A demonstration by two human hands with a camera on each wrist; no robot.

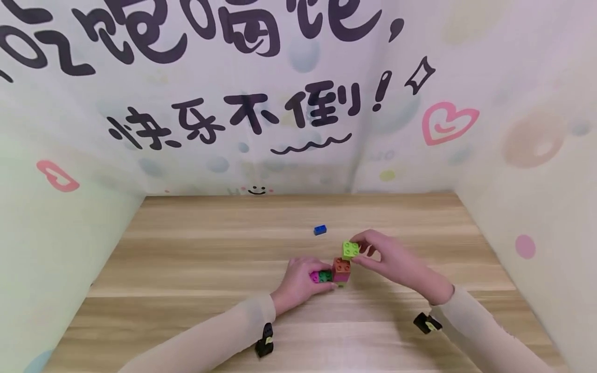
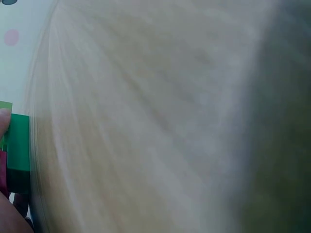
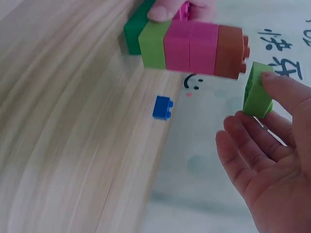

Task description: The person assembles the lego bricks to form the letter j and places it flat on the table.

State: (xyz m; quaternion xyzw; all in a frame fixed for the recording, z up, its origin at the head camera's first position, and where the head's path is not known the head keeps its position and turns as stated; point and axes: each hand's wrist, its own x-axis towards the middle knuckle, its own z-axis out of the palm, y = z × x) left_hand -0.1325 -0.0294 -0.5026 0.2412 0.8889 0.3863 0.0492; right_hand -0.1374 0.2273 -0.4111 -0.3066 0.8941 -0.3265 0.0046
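A stack of toy building bricks stands on the table. In the right wrist view its orange-brown brick tops two magenta bricks and a lime green brick, with a dark green brick at the base. My left hand grips the bottom of this stack, its fingers and thumb around a green brick and a pinkish-purple brick. Between thumb and fingertips my right hand pinches a loose lime green brick. That brick is just above the orange-brown top, apart from it in the right wrist view.
A small blue brick lies behind the stack on the wood-grain table. White printed walls enclose the table at the back and both sides. Each sleeve carries a black device near the wrist.
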